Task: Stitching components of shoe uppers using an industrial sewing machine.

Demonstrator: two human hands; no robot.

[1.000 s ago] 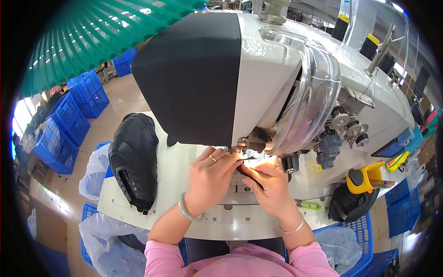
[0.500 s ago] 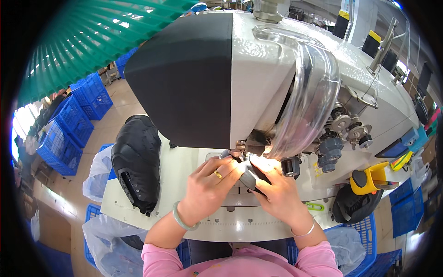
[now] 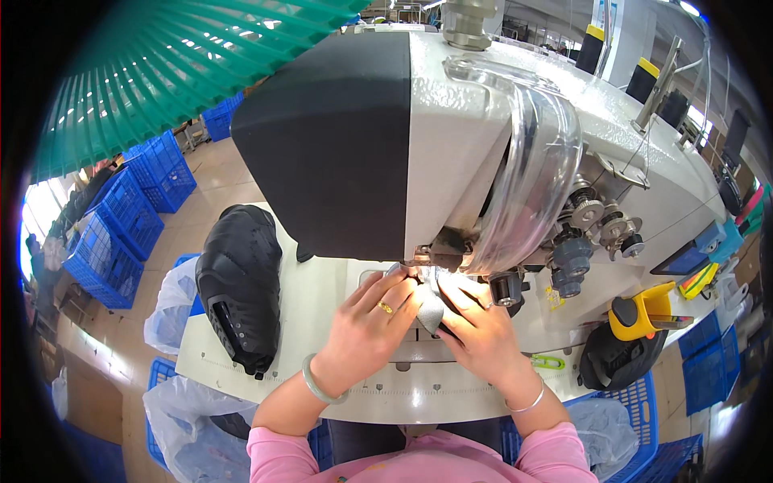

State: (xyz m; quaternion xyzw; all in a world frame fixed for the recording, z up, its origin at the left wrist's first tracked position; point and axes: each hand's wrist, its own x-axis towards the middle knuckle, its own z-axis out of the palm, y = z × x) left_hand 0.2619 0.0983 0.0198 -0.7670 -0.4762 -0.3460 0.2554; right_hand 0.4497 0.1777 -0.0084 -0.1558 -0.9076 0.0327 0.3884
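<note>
Both hands sit close together on the white table (image 3: 322, 322) under the head of the big sewing machine (image 3: 451, 137). The left hand (image 3: 366, 326) and the right hand (image 3: 479, 338) pinch a small grey fabric piece (image 3: 429, 307) between their fingertips — fingers bunched, not spread — right below the needle area. A stack of black shoe uppers (image 3: 241, 286) lies to the left.

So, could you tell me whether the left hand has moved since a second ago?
Barely. The left hand remains on the grey piece just below the sewing machine's needle area, as before; the apparent shift is mostly the camera moving.
</note>
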